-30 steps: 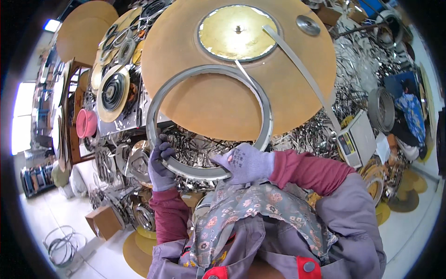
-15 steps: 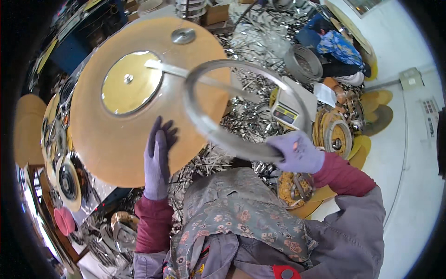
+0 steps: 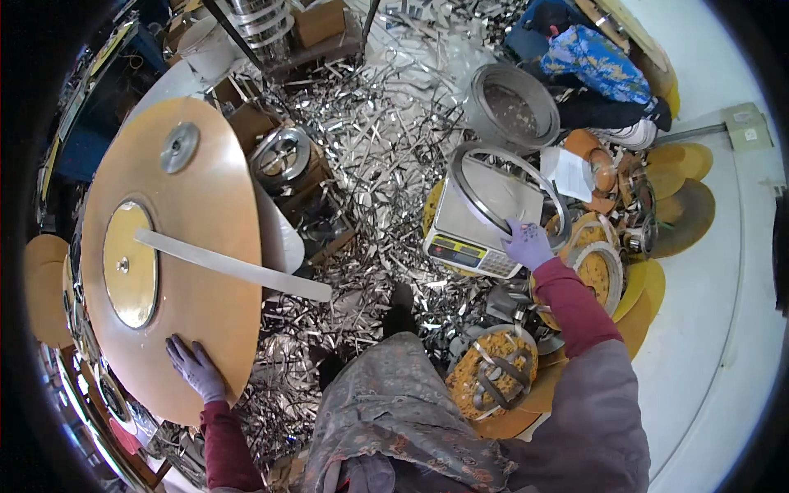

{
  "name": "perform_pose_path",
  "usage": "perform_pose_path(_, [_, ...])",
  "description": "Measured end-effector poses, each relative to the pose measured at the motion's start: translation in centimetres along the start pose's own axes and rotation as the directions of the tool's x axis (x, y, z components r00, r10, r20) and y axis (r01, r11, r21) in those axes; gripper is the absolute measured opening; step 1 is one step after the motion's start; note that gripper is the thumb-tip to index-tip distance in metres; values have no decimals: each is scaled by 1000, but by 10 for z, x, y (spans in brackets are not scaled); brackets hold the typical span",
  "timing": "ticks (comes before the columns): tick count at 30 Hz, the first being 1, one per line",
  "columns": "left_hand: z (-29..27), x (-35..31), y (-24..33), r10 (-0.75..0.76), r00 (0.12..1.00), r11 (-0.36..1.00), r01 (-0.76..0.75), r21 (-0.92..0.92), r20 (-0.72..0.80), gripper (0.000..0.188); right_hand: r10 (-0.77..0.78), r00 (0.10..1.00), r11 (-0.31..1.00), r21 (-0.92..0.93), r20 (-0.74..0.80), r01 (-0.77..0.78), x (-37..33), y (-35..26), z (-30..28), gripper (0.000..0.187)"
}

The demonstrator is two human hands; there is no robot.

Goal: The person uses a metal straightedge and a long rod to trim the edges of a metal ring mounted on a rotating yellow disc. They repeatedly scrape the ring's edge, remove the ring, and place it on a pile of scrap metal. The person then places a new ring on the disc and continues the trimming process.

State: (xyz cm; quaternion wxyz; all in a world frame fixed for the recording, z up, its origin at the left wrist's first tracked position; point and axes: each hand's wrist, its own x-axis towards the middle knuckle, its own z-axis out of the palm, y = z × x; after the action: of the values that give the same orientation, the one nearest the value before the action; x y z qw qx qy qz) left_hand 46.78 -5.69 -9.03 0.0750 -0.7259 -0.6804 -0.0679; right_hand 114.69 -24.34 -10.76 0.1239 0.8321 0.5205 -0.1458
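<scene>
In my right hand (image 3: 528,243) is a grey metal ring (image 3: 474,207), my gloved fingers closed on its near edge. The ring is tilted and overlaps the top of a white digital weighing scale (image 3: 450,218); whether it touches the scale I cannot tell. My left hand (image 3: 197,370), also gloved, lies with fingers spread on the near part of a large tan round disc (image 3: 185,300). On that disc are a yellow round plate (image 3: 123,287) with a small centre knob, a metal strip (image 3: 238,267) jutting past the edge, and a small metal disc (image 3: 180,148).
Metal offcuts (image 3: 362,189) litter the floor. Beyond the scale stands a stack of large rings (image 3: 514,107), near a person in a blue patterned garment (image 3: 596,66). Ring-shaped parts (image 3: 598,271) are piled right of the scale. A yellow-speckled round piece (image 3: 485,374) lies nearer me.
My right hand has carried the ring away from the large disc, rightward over the scale. My left hand has moved down and left onto the disc. The whole view has shifted right.
</scene>
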Motion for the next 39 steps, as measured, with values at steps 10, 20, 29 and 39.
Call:
perform_pose_path(10, [6, 2, 13, 2, 999, 1000, -2, -6, 39, 50, 54, 998, 991, 118, 13, -55, 31, 8, 132, 35])
perform_pose_path(20, [4, 5, 24, -15, 1000, 990, 11, -141, -28, 51, 62, 998, 997, 38, -27, -61, 17, -7, 198, 60])
perform_pose_path(29, [-1, 0, 8, 25, 993, 992, -39, -116, -117, 56, 227, 940, 947, 282, -255, -153, -174, -70, 131, 57])
perform_pose_path(39, [-6, -2, -1, -32, 992, 995, 21, -96, -122, 59, 178, 984, 934, 317, -6, -166, -346, -156, 178, 52])
